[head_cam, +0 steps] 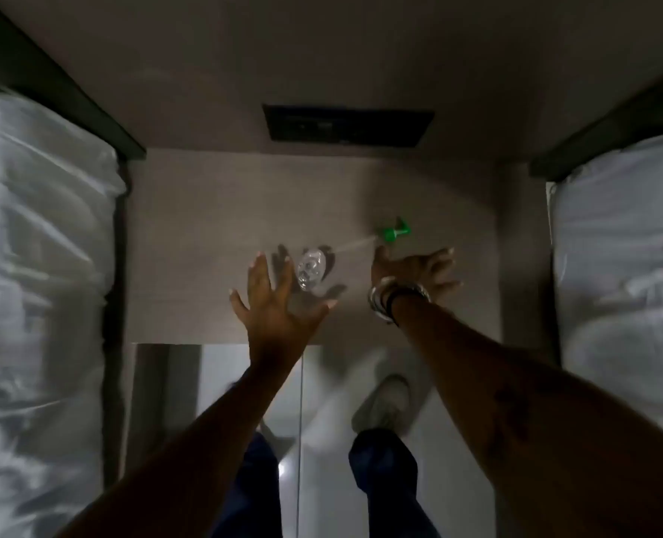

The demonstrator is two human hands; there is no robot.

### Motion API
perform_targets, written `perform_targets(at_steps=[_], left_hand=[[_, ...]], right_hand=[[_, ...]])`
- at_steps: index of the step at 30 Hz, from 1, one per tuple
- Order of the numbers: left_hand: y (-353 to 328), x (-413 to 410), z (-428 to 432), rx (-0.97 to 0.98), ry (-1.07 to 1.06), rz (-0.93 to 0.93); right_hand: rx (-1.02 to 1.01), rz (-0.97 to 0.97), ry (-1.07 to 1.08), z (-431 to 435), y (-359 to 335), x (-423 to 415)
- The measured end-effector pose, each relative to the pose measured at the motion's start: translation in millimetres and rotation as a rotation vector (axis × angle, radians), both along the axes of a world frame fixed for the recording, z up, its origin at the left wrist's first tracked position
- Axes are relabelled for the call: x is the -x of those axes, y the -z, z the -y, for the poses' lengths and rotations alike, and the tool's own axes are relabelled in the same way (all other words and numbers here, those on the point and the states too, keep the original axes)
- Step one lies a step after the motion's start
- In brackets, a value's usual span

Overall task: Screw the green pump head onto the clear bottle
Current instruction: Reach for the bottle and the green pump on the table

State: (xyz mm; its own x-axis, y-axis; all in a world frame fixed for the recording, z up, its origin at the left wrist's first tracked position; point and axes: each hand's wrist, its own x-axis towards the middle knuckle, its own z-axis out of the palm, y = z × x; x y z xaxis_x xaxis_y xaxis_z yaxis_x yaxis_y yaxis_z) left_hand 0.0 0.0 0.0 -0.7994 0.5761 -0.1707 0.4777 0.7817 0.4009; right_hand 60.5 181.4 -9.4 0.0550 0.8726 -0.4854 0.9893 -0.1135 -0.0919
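No writing is readable. Both hands are spread wide and hold nothing: the left hand [273, 304] hovers just left of the bottle [311, 270], which stands on the desk [205, 227], while the right hand [419, 270] hovers just below the pump head [393, 231], which lies on its side with its tube pointing toward the bottle.

Clear plastic bottle [311, 269]: seen from above, neck and height hidden.
White bedding [38, 304]: motion-blurred, cut by left edge.
Dark wall panel [347, 128]: details too dim to tell.
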Motion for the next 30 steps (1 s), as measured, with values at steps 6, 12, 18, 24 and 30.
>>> perform_targets(at_steps=[6,12,18,24,30], left_hand=[[37.2,9.0,-15.7,0.029,-0.074,-0.009],[50.8,14.8,-16.7,0.070,-0.056,-0.015],[45.4,17.5,-21.9,-0.002,-0.024,-0.013],[43.3,23.1,-26.9,0.012,-0.009,-0.008],[46.4,24.7,-25.3,0.016,-0.037,0.023]], right_hand=[[-0.006,0.052,0.051,-33.4,31.8,41.3],[0.033,0.140,0.104,-49.1,39.8,55.3],[0.066,0.178,0.072,-55.8,37.2,70.9],[0.063,0.182,0.115,-55.9,41.7,68.0],[0.017,0.151,0.060,-54.5,43.6,58.0]])
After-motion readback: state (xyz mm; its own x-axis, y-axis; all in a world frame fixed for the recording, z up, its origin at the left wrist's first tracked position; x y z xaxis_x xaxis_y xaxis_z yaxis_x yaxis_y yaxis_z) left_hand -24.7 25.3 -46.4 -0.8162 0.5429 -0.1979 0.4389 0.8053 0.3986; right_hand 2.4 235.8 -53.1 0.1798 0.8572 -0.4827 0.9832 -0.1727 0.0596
